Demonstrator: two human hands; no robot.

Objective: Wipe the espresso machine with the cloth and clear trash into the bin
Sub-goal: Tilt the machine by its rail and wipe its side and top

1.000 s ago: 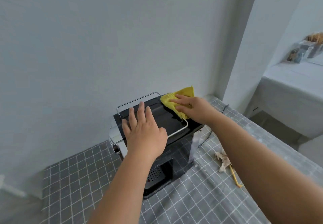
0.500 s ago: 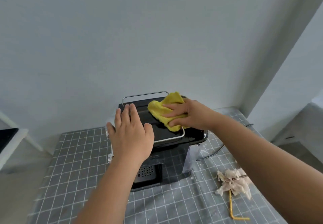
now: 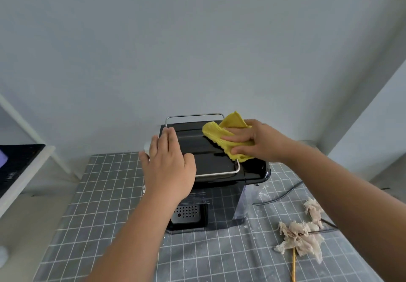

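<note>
Gridded tablecloth (image 3: 105, 185). I lay my left hand (image 3: 169, 167) flat, fingers straight, steadying the machine (image 3: 219, 185); my right hand (image 3: 252, 143) presses the cloth (image 3: 222, 136) onto its top, wiping. Trash (image 3: 301, 240) lies rightward, uncleared.

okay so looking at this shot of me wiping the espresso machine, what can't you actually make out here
Head view only:
- Bin: not in the frame at all.
- Left front of the espresso machine: covered by the left hand and forearm.
- Right rear corner of its top: under the yellow cloth and right hand.
- Yellow stick by the crumpled paper scraps: cut off by the bottom edge.
- Dark device at left: cut off by the edge.
</note>
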